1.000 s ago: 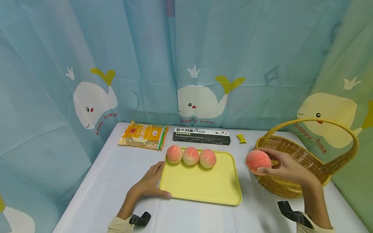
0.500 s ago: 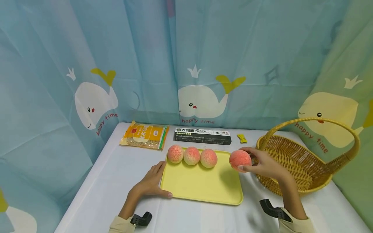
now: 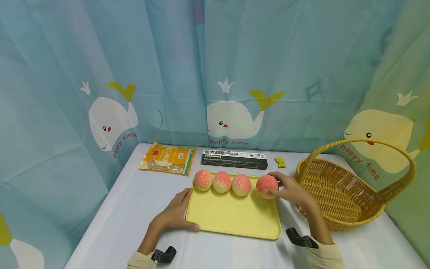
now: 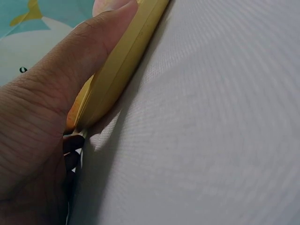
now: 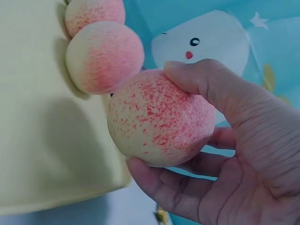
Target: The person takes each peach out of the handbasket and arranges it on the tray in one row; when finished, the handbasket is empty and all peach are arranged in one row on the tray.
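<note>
My right hand (image 3: pixel 289 189) grips a pink, speckled peach (image 5: pixel 159 117) between thumb and fingers, over the right back part of a yellow tray (image 3: pixel 231 216). In the right wrist view the tray's surface carries a shadow beside the held peach. Three more peaches stand in a row along the tray's back edge: a left one (image 3: pixel 203 180), a middle one (image 3: pixel 222 182) and a right one (image 3: pixel 242 185). My left hand (image 3: pixel 174 211) holds the tray's left side, with the thumb (image 4: pixel 84 56) on the front rim and the other fingers along the left edge.
A wicker basket (image 3: pixel 339 224) with a tall handle stands at the right. Behind the tray lie a bag of grain (image 3: pixel 168 158), a pasta box (image 3: pixel 234 160) and a small yellow packet (image 3: pixel 280 162). A whale-print curtain (image 3: pixel 181 74) hangs behind the table.
My right hand has carried the peach leftward from beside the basket to over the tray's right back part, near the row. My left hand stays on the tray's left side.
</note>
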Motion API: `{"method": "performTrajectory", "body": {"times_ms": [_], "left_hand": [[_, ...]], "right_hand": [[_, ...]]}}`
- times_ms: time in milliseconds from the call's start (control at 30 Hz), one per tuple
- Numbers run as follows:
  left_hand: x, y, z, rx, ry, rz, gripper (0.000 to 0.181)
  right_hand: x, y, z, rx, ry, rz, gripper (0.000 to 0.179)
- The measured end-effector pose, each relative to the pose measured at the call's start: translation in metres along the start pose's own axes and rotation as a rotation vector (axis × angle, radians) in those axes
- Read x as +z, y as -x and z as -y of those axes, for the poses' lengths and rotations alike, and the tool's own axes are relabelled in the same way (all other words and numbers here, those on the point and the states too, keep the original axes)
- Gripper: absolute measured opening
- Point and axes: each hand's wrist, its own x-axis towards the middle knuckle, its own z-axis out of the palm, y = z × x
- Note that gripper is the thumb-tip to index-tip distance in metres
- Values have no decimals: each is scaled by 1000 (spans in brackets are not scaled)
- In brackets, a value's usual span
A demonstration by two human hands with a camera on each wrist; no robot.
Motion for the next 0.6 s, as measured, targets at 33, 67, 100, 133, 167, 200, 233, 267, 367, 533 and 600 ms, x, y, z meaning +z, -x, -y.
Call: {"method": "performTrajectory", "body": {"times_ms": [33,67,100,133,167,200,233,267,367,533,600], "left_hand": [[0,0,0,0,0,-1,130],[-1,0,0,0,1,-2,130],[-1,0,-1,1,4,-1,130],[-1,1,-1,2,6,-2,130],[-1,1,-2,4,8,-2,130],[-1,1,-2,5,8,-3,130],[-1,2,-2,6,10,-3,130],[-2,2,-2,7,12,-3,130],[-1,2,-2,11,11,-6,130],[1,0,1,11,0,-10,130],[2,-1,2,11,-5,-11,130]], "right_hand": [[2,-2,-2,13,-9,1,61],[4,-3,-4,31,-27,3,61],[5,-4,-6,47,-45,4,61],[7,-5,-7,64,-62,1,61],[9,-6,-8,76,-78,1,62],[10,-7,-9,86,-98,1,62],[12,-8,-10,98,-117,3,62],[13,-8,-11,108,-130,6,63],[17,-11,-13,122,-131,12,63],[20,-15,-13,131,-75,11,64],[22,-17,-12,127,-41,10,65]]}}
